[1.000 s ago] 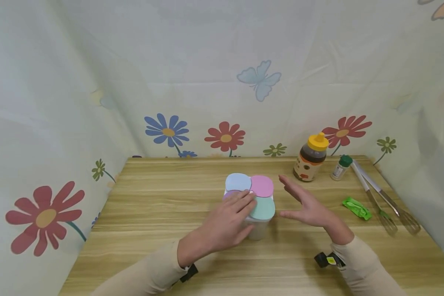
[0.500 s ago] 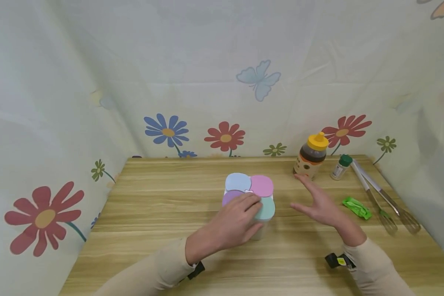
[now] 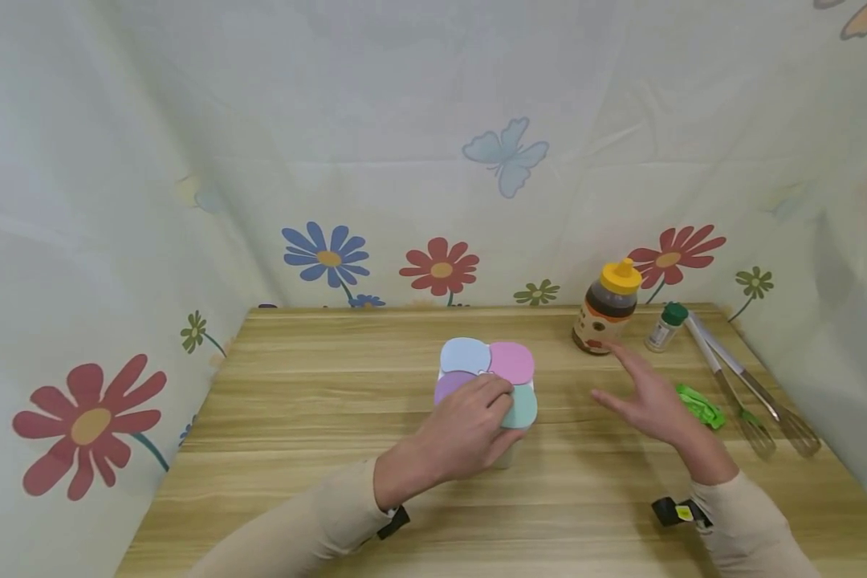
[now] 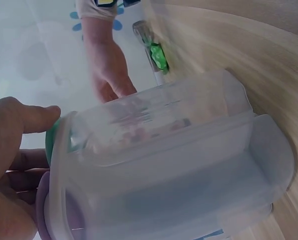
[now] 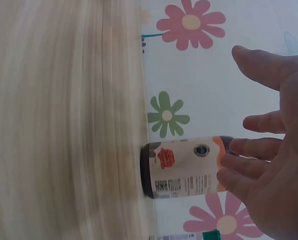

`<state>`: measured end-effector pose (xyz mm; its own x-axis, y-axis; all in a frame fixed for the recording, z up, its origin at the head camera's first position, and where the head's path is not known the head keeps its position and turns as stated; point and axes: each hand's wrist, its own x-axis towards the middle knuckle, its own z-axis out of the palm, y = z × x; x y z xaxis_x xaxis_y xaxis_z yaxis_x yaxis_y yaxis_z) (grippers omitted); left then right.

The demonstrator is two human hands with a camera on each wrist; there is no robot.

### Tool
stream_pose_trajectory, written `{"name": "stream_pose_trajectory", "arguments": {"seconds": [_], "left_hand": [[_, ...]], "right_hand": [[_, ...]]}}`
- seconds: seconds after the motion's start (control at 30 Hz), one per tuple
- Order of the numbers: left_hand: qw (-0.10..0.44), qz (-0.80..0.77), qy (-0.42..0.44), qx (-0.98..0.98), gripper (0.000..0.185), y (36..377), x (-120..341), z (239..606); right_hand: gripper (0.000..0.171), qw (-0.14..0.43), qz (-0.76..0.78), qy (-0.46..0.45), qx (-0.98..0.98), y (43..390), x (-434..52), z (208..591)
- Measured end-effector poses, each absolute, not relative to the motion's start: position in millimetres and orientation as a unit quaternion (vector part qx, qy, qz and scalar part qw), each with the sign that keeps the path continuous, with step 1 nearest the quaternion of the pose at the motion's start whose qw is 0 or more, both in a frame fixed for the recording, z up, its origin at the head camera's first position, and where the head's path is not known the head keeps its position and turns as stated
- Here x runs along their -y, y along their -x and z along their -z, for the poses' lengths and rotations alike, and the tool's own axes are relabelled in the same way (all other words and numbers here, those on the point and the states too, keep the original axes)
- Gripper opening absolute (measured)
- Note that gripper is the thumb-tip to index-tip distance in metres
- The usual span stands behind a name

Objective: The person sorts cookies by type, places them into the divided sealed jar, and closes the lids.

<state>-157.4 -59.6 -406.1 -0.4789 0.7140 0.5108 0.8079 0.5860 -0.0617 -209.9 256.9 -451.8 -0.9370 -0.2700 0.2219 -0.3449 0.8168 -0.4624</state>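
Left hand [image 3: 462, 433] fingers clamp the container [image 4: 178, 170], walls clear from the wrist; right hand [image 3: 650, 401] fingers spread.

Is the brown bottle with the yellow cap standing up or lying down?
Standing up. The bottle rests on its base on the table, yellow cap on top.

I see head view from above, facing forward and down across desk [image 3: 318, 482] toward flowered backdrop [image 3: 433, 160]. Left wrist view very close against clear container [image 4: 178, 170], shared with head view [image 3: 487, 385]. Right wrist view near honey bottle [image 5: 183, 167], shared too [image 3: 607, 309].
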Motion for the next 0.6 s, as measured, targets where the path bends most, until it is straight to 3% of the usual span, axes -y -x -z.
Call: {"name": "stream_pose_trajectory", "arguments": {"seconds": [0.27, 0.6], "left_hand": [[0.274, 0.092, 0.444, 0.848, 0.031, 160, 57, 409], [0.298, 0.069, 0.445, 0.842, 0.032, 160, 57, 409]], "right_hand": [[0.078, 0.097, -0.253, -0.161, 0.949, 207, -271, 457], [0.085, 0.089, -0.251, -0.132, 0.955, 201, -290, 461]]}}
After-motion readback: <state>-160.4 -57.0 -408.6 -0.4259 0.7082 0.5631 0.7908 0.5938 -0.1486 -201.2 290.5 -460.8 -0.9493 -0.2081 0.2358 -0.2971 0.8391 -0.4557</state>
